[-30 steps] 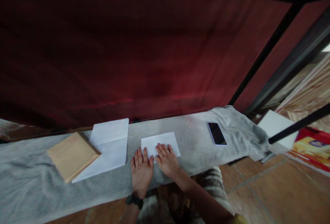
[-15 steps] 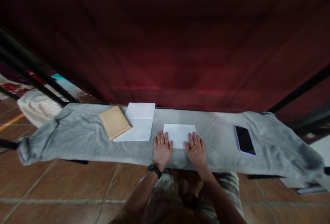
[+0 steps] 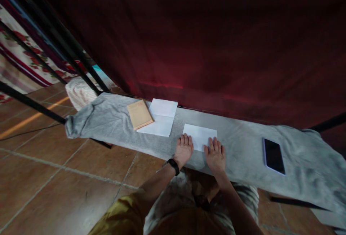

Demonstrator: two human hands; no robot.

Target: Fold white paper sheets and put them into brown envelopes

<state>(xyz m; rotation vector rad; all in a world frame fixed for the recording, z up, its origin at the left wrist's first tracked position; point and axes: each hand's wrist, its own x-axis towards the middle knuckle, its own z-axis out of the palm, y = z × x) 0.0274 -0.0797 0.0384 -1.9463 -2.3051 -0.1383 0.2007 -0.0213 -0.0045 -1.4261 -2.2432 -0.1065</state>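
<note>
A folded white sheet of paper (image 3: pixel 200 134) lies on a grey cloth (image 3: pixel 243 148) that covers a long narrow bench. My left hand (image 3: pixel 183 149) rests flat, fingers stretched out, on the sheet's near left corner; a black watch sits on its wrist. My right hand (image 3: pixel 215 154) lies flat with fingers spread on the sheet's near right corner. Neither hand grips anything.
A tan booklet (image 3: pixel 139 114) lies on a larger creased white sheet (image 3: pixel 162 118) to the left. A dark phone (image 3: pixel 273 150) lies face up on the cloth to the right. A dark red curtain (image 3: pixel 189 40) hangs behind. Black metal bars (image 3: pixel 54 44) stand at left over a tiled floor (image 3: pixel 54 170).
The head has turned left, so the bench now slants across the view. My two hands have moved apart, from side by side to the sheet's two near corners.
</note>
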